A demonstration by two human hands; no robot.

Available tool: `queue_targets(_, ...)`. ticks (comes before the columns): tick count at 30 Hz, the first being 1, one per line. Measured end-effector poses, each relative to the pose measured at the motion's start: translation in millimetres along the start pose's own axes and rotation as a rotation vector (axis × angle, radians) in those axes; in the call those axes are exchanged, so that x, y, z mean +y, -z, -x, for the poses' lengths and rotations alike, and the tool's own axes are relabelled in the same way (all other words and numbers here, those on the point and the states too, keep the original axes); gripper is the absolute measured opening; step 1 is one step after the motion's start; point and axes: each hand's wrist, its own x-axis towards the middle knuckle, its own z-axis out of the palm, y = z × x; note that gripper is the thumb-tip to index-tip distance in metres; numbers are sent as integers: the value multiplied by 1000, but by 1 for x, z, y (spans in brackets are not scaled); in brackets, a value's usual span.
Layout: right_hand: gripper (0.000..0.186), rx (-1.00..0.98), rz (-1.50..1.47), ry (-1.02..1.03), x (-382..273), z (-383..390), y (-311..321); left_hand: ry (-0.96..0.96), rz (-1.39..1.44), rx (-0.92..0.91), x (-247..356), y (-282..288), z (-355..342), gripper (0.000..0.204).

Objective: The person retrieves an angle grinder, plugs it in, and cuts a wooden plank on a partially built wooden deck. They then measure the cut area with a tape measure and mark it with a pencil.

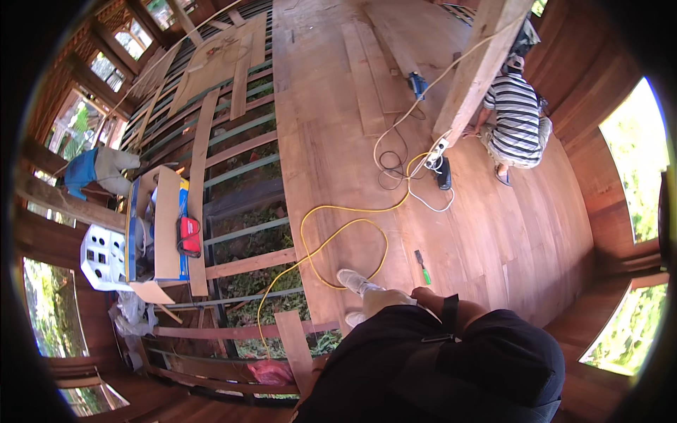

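In front of my dark clothing shows a small part of what looks like my right hand (427, 297), with a black strap (450, 315) close by. Its fingers do not show clearly, and I make out nothing held in it. My left hand is out of sight. Nearest to the right hand, a chisel-like tool (423, 268) with a green handle and dark blade lies on the wooden floor (486, 240). Beyond my shoe (351, 280), a yellow extension cord (338, 207) runs in loops across the boards.
On the left, open joists (243, 233) leave gaps over plants. A cardboard box (168, 233) and red power tool (189, 236) sit there. Near a wooden post (479, 70) are a power strip (437, 151), a blue tool (417, 85) and a crouching person (518, 116). Another person (106, 169) bends at left.
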Motion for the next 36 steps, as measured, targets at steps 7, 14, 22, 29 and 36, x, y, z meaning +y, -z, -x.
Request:
queue_targets(7, 41, 256, -364, -228, 35, 44, -44, -149, -235, 13, 24, 25, -2, 49)
queue_targets(14, 27, 71, -400, -479, 107, 35, -41, -437, -598, 103, 89, 72, -11, 38)
queue_targets(22, 35, 23, -84, -187, 246, 55, -36, 323, 617, -124, 248, 125, -50, 36)
queue_targets(29, 14, 193, -1389, -732, 289, 77, 78, -269, 155, 158, 392, 164, -152, 39)
queue_targets(36, 15, 114, -1395, -642, 291, -18, 136, -355, 91, 518, 401, 193, -171, 46)
